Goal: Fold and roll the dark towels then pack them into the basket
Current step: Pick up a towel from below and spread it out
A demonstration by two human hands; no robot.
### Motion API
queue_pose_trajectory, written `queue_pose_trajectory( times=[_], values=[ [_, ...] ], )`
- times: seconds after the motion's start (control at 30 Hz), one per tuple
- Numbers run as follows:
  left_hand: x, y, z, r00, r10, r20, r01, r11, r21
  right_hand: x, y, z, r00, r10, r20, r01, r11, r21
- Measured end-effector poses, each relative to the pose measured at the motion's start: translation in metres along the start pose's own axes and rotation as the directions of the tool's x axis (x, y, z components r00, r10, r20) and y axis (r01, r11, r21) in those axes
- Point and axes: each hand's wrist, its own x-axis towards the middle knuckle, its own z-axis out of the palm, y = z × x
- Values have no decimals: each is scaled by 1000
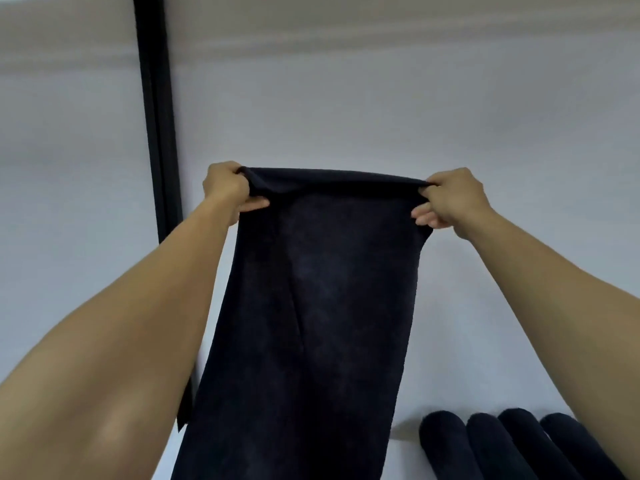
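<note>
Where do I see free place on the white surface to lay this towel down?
Free: the white surface right of the hanging towel, below the right hand and beyond the four rolled towels. Crowded: bottom right, where the rolls lie side by side.

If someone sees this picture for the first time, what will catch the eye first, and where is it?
First comes the dark towel, held up at the centre and hanging down past the bottom edge, its top corners gripped by the left hand and the right hand. Next, four rolled towels lie side by side at the lower right, and a black post stands at the upper left.
</note>
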Motion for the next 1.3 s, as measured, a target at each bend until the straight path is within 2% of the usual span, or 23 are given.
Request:
queue_pose_trajectory(
  times=[0.07, 0.13, 0.3, 0.4, 0.5, 0.63, 0.8, 0.87, 1.03, 1.2, 1.3],
  values=[
    [7, 12, 2, 999, 53, 13, -52, 995, -91, 7, -15, 1, 1000, -9, -6, 10, 973, 229],
    [9, 21, 1, 995, 99, -11, -99, 982, -162, 9, -28, 0, 998, -57, -24, 61, 933, 354],
    [2, 41, -5, 976, 188, -110, -214, 924, -317, 4, -50, -9, 970, -203, -136, 242, 872, 426],
    [-16, 46, -14, 971, 200, -129, -235, 898, -372, -14, -53, -14, 936, -282, -210, 344, 859, 379],
    [-38, 39, -23, 975, 191, -118, -222, 900, -376, -35, -44, -18, 905, -358, -232, 411, 876, 252],
    [-72, 19, -42, 975, 152, -162, -194, 936, -294, -69, -29, -27, 870, -436, -231, 450, 893, 13],
    [-116, 1, -79, 964, 200, -177, -232, 956, -178, -121, -23, -47, 834, -511, -206, 492, 859, -139],
    [-134, -3, -96, 965, 208, -160, -228, 966, -120, -142, -25, -57, 854, -492, -168, 469, 869, -159],
    [-179, -22, -135, 969, 196, -151, -200, 980, -12, -193, -17, -73, 929, -370, 33, 371, 928, -28],
    [-208, -65, -165, 1000, 3, 7, -4, 998, 68, -232, 13, -67, 941, -163, 296, 230, 950, -210],
    [-217, -98, -170, 963, -185, 195, 154, 974, 167, -235, 39, -54, 947, -51, 317, 189, 887, -421]
  ],
)
